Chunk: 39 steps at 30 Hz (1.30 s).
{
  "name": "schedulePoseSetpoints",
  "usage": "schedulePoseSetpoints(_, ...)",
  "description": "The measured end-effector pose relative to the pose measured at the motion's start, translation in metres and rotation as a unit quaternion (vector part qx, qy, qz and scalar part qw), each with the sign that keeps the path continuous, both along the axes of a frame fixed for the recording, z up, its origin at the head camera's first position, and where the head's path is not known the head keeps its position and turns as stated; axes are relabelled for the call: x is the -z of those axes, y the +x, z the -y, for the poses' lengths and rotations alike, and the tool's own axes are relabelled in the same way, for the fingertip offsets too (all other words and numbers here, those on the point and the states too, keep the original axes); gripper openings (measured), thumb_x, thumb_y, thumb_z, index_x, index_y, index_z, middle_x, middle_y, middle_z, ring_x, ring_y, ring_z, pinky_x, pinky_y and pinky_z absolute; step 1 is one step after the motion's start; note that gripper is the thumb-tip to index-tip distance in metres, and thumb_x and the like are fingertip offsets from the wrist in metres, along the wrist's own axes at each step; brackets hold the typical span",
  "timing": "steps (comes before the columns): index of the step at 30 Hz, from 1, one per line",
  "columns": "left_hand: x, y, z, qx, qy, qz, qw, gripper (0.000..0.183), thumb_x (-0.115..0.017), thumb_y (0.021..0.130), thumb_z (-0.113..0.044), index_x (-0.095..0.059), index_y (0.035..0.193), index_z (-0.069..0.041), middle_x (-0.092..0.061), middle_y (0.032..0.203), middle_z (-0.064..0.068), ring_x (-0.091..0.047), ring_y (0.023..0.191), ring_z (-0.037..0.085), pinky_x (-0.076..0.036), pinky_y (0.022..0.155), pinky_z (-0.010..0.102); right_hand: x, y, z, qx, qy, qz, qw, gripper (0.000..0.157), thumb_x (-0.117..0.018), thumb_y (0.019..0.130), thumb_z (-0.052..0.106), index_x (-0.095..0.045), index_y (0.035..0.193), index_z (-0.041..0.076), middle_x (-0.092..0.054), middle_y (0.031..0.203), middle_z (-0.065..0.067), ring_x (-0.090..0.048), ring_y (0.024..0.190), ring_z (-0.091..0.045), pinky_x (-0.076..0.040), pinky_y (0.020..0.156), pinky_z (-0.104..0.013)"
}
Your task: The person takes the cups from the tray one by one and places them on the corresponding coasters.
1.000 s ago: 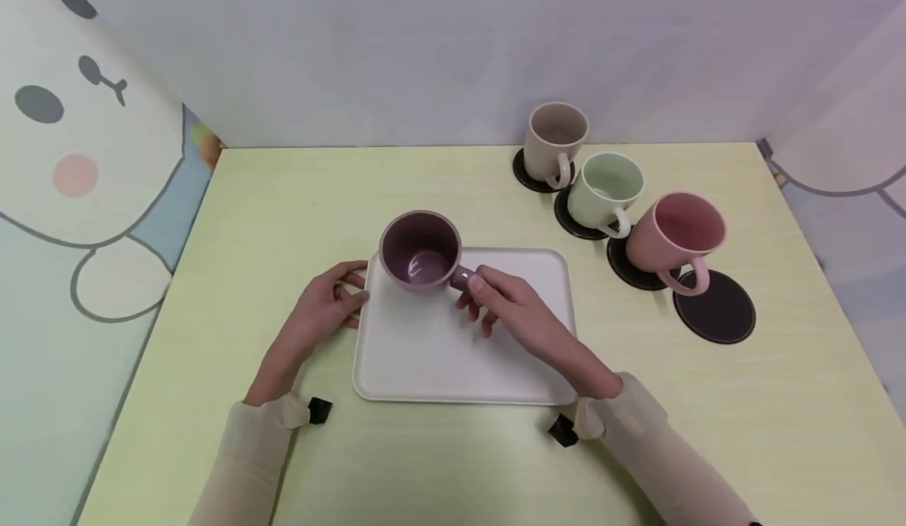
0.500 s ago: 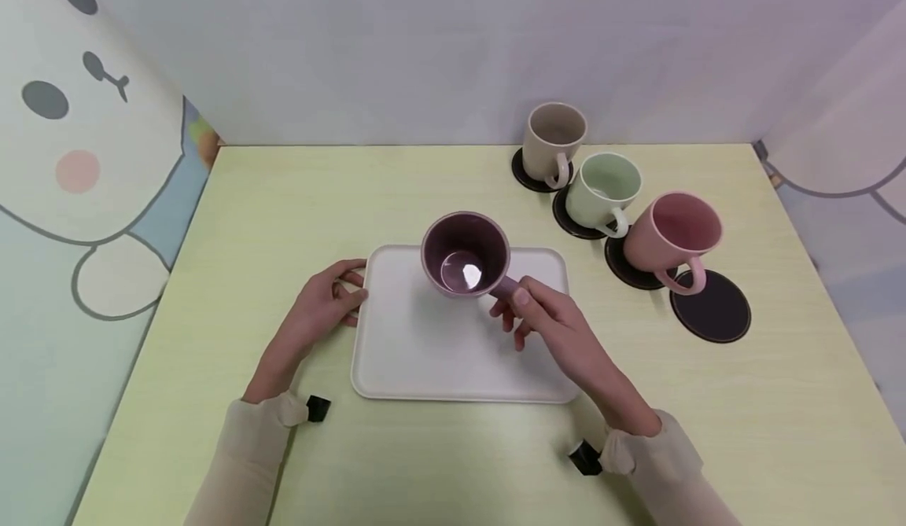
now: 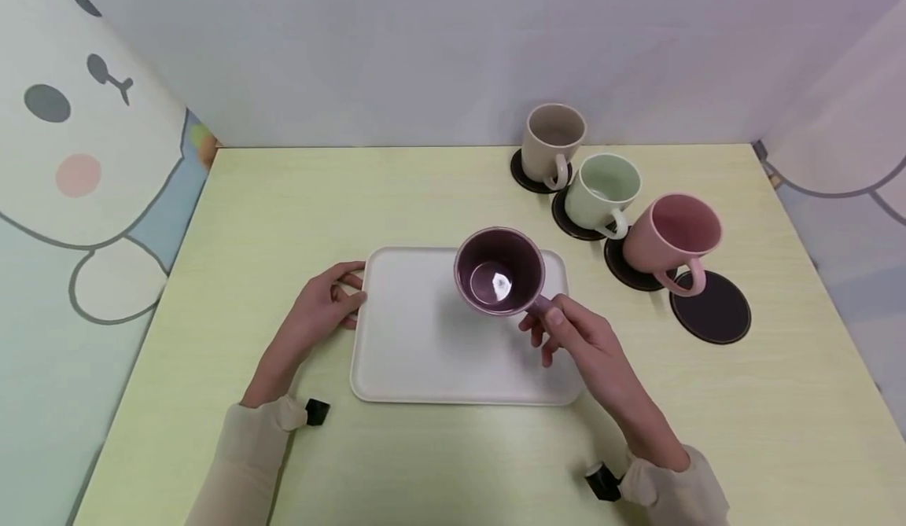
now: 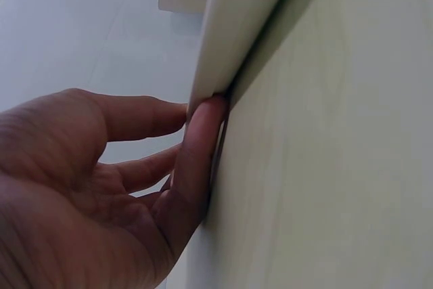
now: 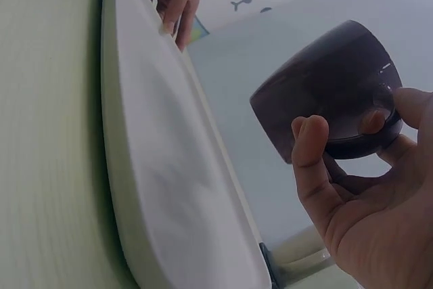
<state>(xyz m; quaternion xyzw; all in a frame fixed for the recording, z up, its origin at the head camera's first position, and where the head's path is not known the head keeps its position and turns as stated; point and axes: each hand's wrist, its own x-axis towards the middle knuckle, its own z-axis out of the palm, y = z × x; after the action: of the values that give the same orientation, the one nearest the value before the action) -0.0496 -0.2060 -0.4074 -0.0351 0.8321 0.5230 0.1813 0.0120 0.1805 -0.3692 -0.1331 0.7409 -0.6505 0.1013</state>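
Note:
My right hand (image 3: 583,341) grips the handle of a purple mug (image 3: 495,270), which hangs above the right half of a white rectangular tray (image 3: 418,365). In the right wrist view the mug (image 5: 331,89) is clear of the tray (image 5: 169,147), with thumb and fingers around its handle. At the tray's left edge my left hand (image 3: 320,306) holds the rim. A close look from the left wrist shows one fingertip (image 4: 210,109) tucked under the rim and another digit against its side. The tray lies flat on the light wooden table (image 3: 283,204).
A beige mug (image 3: 548,148), a pale green mug (image 3: 602,192) and a pink mug (image 3: 668,235) stand on black coasters in a slanting row at the back right. A bare black coaster (image 3: 711,318) lies in front of the pink mug. A wall (image 3: 354,54) borders the table's back.
My right hand has carried the purple mug rightward and slightly nearer to me, from the tray's back left to over its right half. My left hand has stayed at the tray edge.

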Motion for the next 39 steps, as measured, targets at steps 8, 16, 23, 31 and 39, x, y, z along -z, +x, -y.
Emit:
schedulePoseSetpoints(8, 0.000, 0.000, 0.001, 0.001, 0.002, 0.001, 1.0000, 0.054, -0.061, 0.102, -0.004, -0.047, 0.154, -0.007, -0.056, 0.127, 0.022, -0.062, 0.073, 0.008, -0.064, 0.064, 0.026, 0.005, 0.013, -0.011, 0.020, -0.014, -0.006, 1.000, 0.028, -0.038, 0.113, 0.010, -0.064, 0.112, 0.000, -0.070, 0.103, -0.008, -0.062, 0.083, -0.023, -0.058, 0.060, -0.033)
schedulePoseSetpoints(16, -0.002, 0.000, 0.000, 0.004, 0.007, -0.007, 0.9999, 0.054, -0.062, 0.102, -0.004, -0.046, 0.154, -0.005, -0.056, 0.128, 0.024, -0.063, 0.072, 0.007, -0.064, 0.065, 0.026, 0.010, 0.021, -0.023, 0.027, -0.033, -0.010, 0.999, 0.030, -0.035, 0.113, 0.009, -0.060, 0.102, -0.003, -0.069, 0.103, -0.013, -0.062, 0.085, -0.019, -0.058, 0.060, -0.032)
schedulePoseSetpoints(23, -0.001, 0.001, 0.000, 0.004, 0.005, -0.004, 1.0000, 0.054, -0.061, 0.103, -0.004, -0.046, 0.154, -0.005, -0.056, 0.129, 0.024, -0.063, 0.073, 0.007, -0.064, 0.065, 0.025, 0.011, 0.026, -0.033, 0.042, -0.052, -0.015, 0.998, 0.031, -0.034, 0.113, 0.008, -0.058, 0.099, -0.005, -0.071, 0.104, -0.012, -0.063, 0.084, -0.018, -0.056, 0.059, -0.032)
schedulePoseSetpoints(31, -0.002, 0.000, -0.002, 0.004, 0.002, 0.000, 1.0000, 0.055, -0.061, 0.102, -0.004, -0.045, 0.155, -0.005, -0.056, 0.129, 0.024, -0.062, 0.073, 0.007, -0.064, 0.065, 0.025, 0.014, 0.037, -0.046, 0.082, -0.062, -0.021, 0.995, 0.031, -0.033, 0.113, 0.005, -0.058, 0.107, -0.012, -0.072, 0.103, -0.010, -0.063, 0.083, -0.019, -0.054, 0.058, -0.032)
schedulePoseSetpoints(39, -0.005, 0.001, -0.002, 0.000, 0.010, -0.001, 1.0000, 0.054, -0.063, 0.102, -0.005, -0.046, 0.154, -0.006, -0.056, 0.128, 0.023, -0.062, 0.073, 0.007, -0.064, 0.065, 0.025, 0.019, 0.046, -0.058, 0.120, -0.081, -0.021, 0.989, 0.032, -0.033, 0.113, 0.005, -0.055, 0.111, -0.017, -0.072, 0.104, -0.009, -0.064, 0.085, -0.018, -0.055, 0.058, -0.030)
